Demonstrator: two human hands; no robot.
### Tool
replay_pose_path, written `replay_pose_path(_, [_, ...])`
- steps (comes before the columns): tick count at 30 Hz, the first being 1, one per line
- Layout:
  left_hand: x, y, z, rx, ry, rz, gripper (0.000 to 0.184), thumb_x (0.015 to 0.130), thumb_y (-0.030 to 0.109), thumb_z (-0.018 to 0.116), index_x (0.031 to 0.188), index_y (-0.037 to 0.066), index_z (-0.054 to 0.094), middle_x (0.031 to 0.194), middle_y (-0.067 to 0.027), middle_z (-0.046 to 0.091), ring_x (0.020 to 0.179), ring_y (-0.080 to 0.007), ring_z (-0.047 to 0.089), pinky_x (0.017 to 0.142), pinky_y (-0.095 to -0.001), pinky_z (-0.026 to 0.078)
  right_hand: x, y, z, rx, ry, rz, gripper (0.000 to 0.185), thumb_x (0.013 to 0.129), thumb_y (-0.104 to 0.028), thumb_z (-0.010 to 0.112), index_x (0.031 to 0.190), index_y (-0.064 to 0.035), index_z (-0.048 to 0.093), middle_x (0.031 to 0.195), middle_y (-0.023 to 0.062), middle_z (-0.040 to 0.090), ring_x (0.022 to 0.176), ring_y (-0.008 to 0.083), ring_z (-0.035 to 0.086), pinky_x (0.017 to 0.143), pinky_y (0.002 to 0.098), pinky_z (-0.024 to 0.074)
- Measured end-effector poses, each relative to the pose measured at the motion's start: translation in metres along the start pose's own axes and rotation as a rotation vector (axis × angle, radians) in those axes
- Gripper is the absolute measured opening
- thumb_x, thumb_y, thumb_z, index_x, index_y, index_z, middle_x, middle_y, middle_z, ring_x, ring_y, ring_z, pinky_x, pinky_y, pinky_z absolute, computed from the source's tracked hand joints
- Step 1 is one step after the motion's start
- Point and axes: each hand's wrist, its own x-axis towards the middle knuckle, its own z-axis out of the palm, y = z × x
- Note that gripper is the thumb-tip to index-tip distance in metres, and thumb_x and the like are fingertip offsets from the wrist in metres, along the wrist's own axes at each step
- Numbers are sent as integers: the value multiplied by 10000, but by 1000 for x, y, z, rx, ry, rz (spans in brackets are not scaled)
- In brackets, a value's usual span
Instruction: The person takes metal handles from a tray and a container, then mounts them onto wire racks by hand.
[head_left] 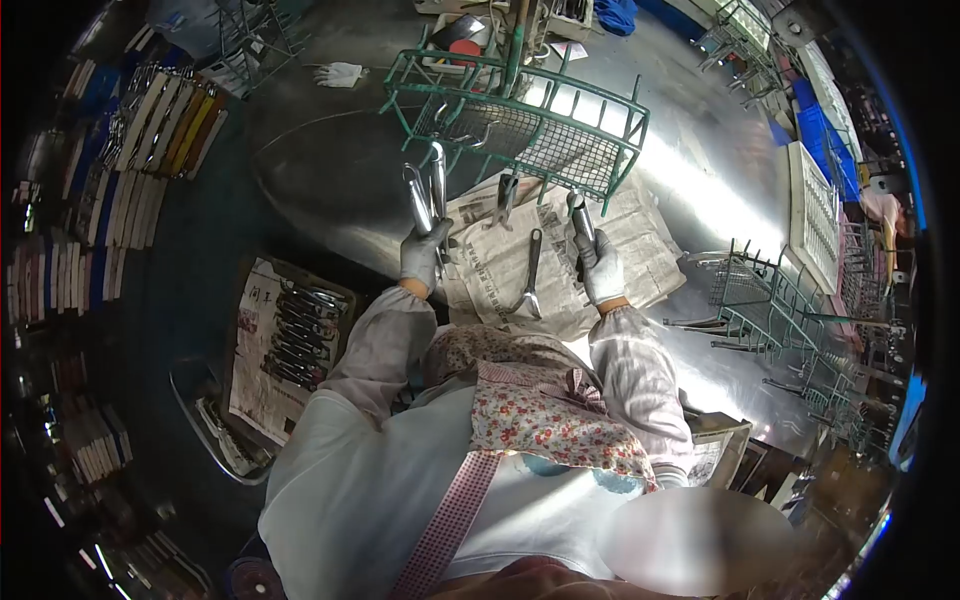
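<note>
My left hand (422,254), in a white glove, is closed around a shiny metal wrench (417,198) whose holed handle end points up. A second chrome handle (438,178) rises beside it, close under the rack; I cannot tell whether the hand holds it too. On the right, my gloved right hand (602,268) grips another shiny wrench (582,218), handle end up. Between the hands, a dark-handled wrench (533,270) lies on newspaper sheets (620,250). Another metal piece (505,198) stands near the rack's lower edge.
A green wire rack (570,130) stands in front of my hands. A white glove (338,75) lies on the metal table (330,150). To my left is a newspaper-lined box (262,400) of several wrenches (303,335). More green racks (770,300) are at right.
</note>
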Motion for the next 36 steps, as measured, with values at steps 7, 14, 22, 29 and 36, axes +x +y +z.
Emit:
replay_pose_path(7, [12,0,-1,-108,250,167,261,757,107,763,986,45,653,797,-3,632,603,-80,551,486,-210,406,2,-3,-5,-842,86,-65,302,891,-340,559,1027,-74,606,771,193,648,743,355,647,644,432,515])
replay_pose_path(14, [17,2,-30,10,273,145,307,811,151,711,1098,68,637,975,-10,674,793,-101,637,523,-226,462,20,-170,3,-677,-292,-503,187,883,-180,528,1007,-102,643,878,144,664,774,290,660,688,398,533])
replay_pose_path(22, [-16,-17,-68,-42,162,137,340,800,62,695,1111,-41,606,1013,-71,654,756,-145,634,621,-260,497,201,-135,76,-961,-228,-500,278,762,-88,562,1017,-104,673,940,175,661,903,323,650,790,410,523])
replay_pose_path(29, [-51,13,-57,122,182,183,310,818,125,687,1103,11,638,888,-43,666,619,-85,590,488,-208,437,170,-125,50,-964,-318,-675,262,720,-100,591,961,-60,686,899,200,659,870,348,649,763,413,521])
replay_pose_path(36, [10,47,-28,113,267,139,253,786,66,659,1028,29,596,849,-61,625,567,-146,549,516,-272,457,106,-90,-15,-691,-26,-505,214,828,-197,581,1005,-117,670,864,190,657,802,367,641,730,447,513])
